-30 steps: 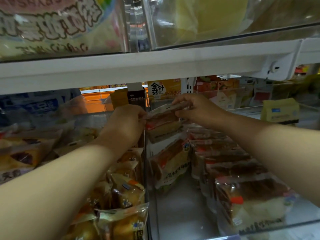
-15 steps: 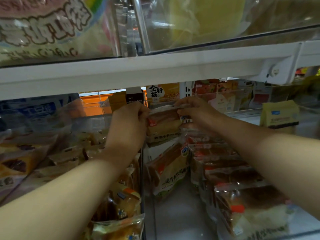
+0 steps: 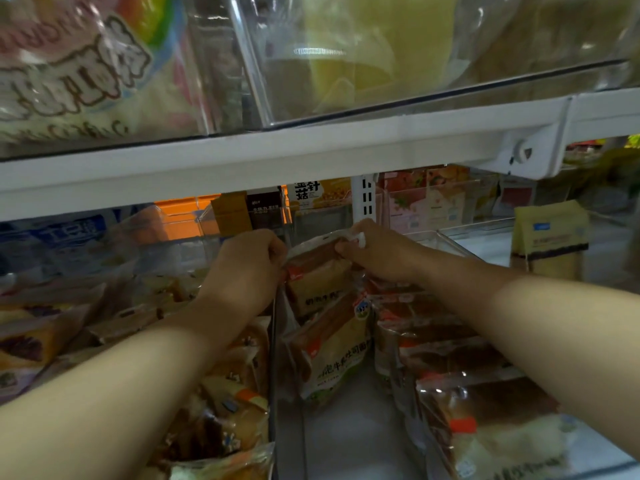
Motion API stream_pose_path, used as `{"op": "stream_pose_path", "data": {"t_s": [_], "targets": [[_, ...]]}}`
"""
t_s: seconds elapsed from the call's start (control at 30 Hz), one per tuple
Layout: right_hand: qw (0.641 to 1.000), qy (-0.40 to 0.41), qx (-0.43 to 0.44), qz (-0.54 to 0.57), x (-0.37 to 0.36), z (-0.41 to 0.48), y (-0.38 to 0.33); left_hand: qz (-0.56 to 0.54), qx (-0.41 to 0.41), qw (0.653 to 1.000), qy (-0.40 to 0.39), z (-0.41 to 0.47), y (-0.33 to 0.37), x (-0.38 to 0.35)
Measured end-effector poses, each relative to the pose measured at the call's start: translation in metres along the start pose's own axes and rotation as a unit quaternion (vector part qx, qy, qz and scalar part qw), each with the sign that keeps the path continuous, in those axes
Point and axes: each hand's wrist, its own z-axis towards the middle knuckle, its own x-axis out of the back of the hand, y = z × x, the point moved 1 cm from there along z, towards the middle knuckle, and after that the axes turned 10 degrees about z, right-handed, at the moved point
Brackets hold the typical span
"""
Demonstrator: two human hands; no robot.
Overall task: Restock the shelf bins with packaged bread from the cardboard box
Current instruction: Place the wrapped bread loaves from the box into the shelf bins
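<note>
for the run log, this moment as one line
phase: placing | left hand: grips bread pack left edge | right hand: pinches its top seal | spot: back of clear bin

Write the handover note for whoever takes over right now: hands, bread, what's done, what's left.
Left hand: grips the left edge of a bread pack.
Right hand: fingers pinch its top right corner.
The pack is at the back of the middle bin, behind a leaning pack; I cannot tell if it rests on anything.
Done: a row of packs fills the bin's right side.
Left: release this pack, then fill the bare left front. Cardboard box is out of view.
</note>
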Motion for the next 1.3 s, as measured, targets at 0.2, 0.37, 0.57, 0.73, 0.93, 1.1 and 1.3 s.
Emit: {"op": "stream_pose_path", "data": {"t_s": [0.2, 0.37, 0.57, 0.73, 0.93, 1.1, 1.3], "targets": [[0.996, -0.056, -0.047, -0.045, 0.011, -0.009, 0.013, -0.034, 0.018, 0.999, 0.030, 0.000, -0.007, -0.001], [0.966, -0.116, -0.052, -0.226, 0.013, -0.024, 0.010, -0.031, 0.022, 0.999, 0.022, -0.002, -0.007, -0.002], [0.953, -0.147, -0.073, -0.254, 0.016, -0.029, 0.007, -0.046, 0.032, 0.997, 0.044, -0.005, -0.007, 0.003], [0.950, -0.190, -0.080, -0.236, 0.016, -0.027, 0.006, -0.070, 0.035, 0.994, 0.072, -0.008, -0.005, 0.010], [0.925, -0.181, -0.139, -0.303, 0.010, -0.019, 0.009, -0.026, -0.025, 0.998, 0.052, -0.007, 0.006, 0.005], [0.977, -0.072, -0.025, -0.197, 0.011, -0.029, 0.012, 0.055, -0.065, 0.989, -0.121, 0.002, 0.003, -0.002], [0.955, -0.007, 0.200, -0.220, 0.012, -0.035, -0.011, 0.085, -0.094, 0.964, -0.234, 0.005, 0.007, -0.010]]}}
